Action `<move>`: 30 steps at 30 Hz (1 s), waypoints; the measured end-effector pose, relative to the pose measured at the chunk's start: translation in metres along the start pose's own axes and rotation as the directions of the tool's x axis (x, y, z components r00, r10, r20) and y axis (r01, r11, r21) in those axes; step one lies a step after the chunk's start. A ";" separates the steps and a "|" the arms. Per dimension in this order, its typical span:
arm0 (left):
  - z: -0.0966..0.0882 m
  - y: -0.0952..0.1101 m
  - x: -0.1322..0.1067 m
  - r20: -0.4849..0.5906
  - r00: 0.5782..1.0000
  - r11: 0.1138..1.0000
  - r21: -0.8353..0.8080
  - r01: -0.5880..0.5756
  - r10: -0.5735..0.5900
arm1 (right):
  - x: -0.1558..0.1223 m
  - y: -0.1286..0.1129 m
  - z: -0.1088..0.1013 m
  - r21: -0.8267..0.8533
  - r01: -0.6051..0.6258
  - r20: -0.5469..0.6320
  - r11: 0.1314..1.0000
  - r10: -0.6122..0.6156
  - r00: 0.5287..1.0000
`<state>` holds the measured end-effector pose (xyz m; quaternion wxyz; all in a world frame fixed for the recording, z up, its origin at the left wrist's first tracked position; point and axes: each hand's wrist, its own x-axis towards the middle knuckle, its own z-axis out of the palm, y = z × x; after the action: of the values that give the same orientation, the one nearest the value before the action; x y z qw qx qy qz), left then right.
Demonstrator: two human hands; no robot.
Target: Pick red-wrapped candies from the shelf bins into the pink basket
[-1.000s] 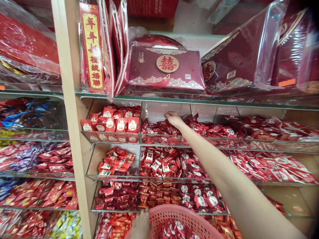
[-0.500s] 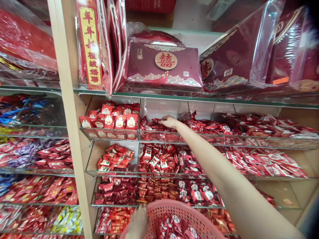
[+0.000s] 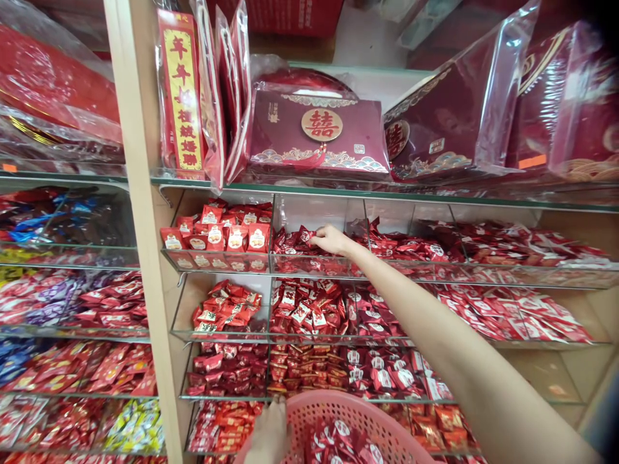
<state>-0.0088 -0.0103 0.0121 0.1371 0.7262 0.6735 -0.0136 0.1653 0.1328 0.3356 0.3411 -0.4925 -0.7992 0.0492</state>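
My right hand reaches into a compartment of the upper candy shelf. Its fingertips pinch a dark red wrapped candy, raised a little above others of its kind. Low in the view, my left hand grips the left rim of a pink perforated plastic basket; its fingers are partly hidden. Inside the basket lie several red wrapped candies with white printing. The basket's bottom is out of sight.
Glass shelf edges and clear dividers part the candies into compartments. A wooden post stands at the left. Above, a glass shelf bears maroon gift boxes and packaged red couplets. Yellow-wrapped sweets lie at lower left.
My right hand has lifted slightly, bringing up a red candy between its fingertips. The view has shifted a little; my left hand still holds the basket.
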 end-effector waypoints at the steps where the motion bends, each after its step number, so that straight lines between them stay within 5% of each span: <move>1: 0.000 0.001 0.000 0.007 1.000 1.000 0.011 0.005 -0.005 | -0.004 0.000 -0.002 0.008 0.002 0.021 1.000 -0.002 1.000; 8: 0.001 0.005 -0.002 0.050 0.999 0.999 0.042 0.008 -0.010 | -0.022 0.004 -0.021 0.003 -0.085 0.158 0.996 0.083 0.984; 14: 0.000 0.004 -0.001 0.058 0.998 0.998 0.056 0.002 -0.006 | -0.013 0.007 -0.018 -0.036 -0.025 -0.012 0.999 0.025 1.000; 19: 0.001 0.003 0.002 0.032 0.999 0.999 0.042 0.008 -0.009 | -0.002 -0.006 -0.010 -0.014 0.053 0.231 0.998 -0.049 0.972; 24: 0.001 0.001 0.004 0.020 1.000 0.999 0.042 -0.001 0.000 | 0.000 -0.020 -0.008 -0.341 0.046 0.281 0.939 0.055 0.958; 27: -0.003 0.001 0.001 0.020 1.000 0.999 0.033 -0.006 0.006 | -0.003 -0.024 -0.015 -0.363 -0.034 0.187 0.931 0.109 0.976; 30: -0.005 0.002 -0.001 0.026 1.000 1.000 0.029 -0.004 0.003 | -0.009 -0.025 -0.023 -0.329 -0.174 0.215 0.928 0.253 0.943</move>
<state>-0.0077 -0.0104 0.0178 0.1353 0.7292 0.6700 -0.0328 0.1631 0.1066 0.3594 0.1486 -0.6135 -0.7752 0.0248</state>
